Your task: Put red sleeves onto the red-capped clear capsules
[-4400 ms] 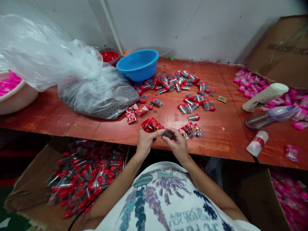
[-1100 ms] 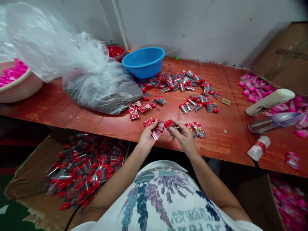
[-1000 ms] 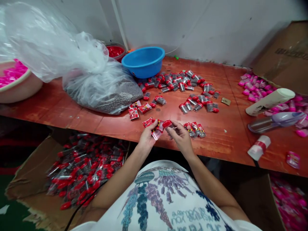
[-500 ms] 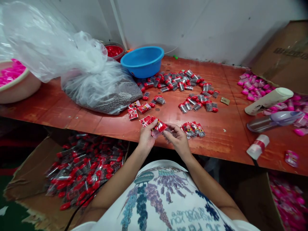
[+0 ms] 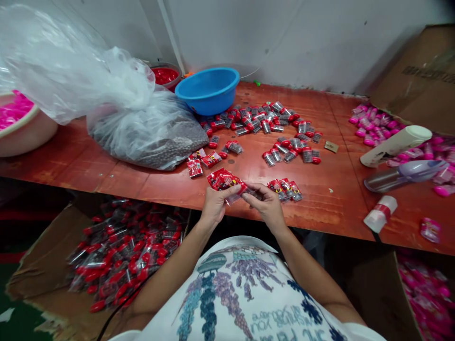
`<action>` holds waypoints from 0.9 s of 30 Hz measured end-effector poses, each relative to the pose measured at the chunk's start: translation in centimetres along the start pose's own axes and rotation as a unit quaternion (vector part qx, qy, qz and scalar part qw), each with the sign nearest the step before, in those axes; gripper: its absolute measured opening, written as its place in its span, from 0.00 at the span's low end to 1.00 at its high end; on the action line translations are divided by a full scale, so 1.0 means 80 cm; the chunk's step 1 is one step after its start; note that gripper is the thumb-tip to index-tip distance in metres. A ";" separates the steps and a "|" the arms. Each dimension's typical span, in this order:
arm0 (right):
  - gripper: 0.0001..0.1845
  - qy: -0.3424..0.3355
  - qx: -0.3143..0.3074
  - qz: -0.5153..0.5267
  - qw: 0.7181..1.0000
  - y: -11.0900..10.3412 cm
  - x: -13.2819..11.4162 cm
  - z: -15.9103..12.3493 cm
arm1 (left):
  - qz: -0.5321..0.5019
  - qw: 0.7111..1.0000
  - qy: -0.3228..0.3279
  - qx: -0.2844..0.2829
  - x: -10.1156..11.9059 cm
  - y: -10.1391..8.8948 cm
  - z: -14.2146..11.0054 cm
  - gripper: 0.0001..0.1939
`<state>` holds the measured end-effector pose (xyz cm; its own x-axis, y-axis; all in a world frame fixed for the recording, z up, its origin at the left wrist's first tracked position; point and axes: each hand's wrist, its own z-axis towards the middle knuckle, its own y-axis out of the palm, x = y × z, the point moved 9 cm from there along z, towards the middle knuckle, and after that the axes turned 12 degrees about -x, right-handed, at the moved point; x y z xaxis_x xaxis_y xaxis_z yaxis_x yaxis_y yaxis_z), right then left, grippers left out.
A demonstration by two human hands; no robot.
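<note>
My left hand (image 5: 215, 203) is closed on red printed plastic packets (image 5: 223, 180), its thumb pressed on top near the table's front edge. My right hand (image 5: 266, 204) pinches the right end of the same packet, where a small dark-filled container shows partly between the fingers. Just right of it lies a row of filled red packets (image 5: 284, 188). More red packets (image 5: 195, 168) rest on the table to the left, beyond my left hand. Farther back, small clear bottles with red caps (image 5: 277, 154), filled with dark grains, are scattered in groups.
A clear bag of dark pellets (image 5: 152, 128) stands at the left, beside a blue basin (image 5: 209, 90). Below the table, a cardboard box (image 5: 50, 279) holds many red-capped bottles. Two drink bottles, including a white one (image 5: 394, 146), and pink bottles (image 5: 377, 123) are at the right.
My left thumb has moved down and right, along the packet toward my right hand. More of the red packets' printed face now shows. The view has shifted slightly.
</note>
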<state>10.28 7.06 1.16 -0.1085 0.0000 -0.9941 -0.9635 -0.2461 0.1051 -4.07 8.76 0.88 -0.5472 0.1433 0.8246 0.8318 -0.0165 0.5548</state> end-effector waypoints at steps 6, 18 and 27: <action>0.16 -0.057 -0.007 -0.045 0.997 -0.001 -0.018 -0.002 | -0.006 1.000 0.013 0.010 0.001 -0.004 -0.003 0.24; 0.19 -0.111 -0.023 -0.171 0.979 0.009 -0.038 -0.008 | -0.029 0.999 -0.007 -0.016 -0.003 0.005 -0.003 0.14; 0.14 -0.058 0.025 -0.098 0.993 -0.002 -0.012 -0.010 | 0.000 0.999 -0.038 -0.027 -0.003 0.005 -0.001 0.23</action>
<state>10.74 6.31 2.08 0.0568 0.1559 -0.9861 -0.9796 -0.1819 -0.0852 -3.60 8.64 0.90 -0.5370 0.2189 0.8147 0.8241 -0.0704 0.5621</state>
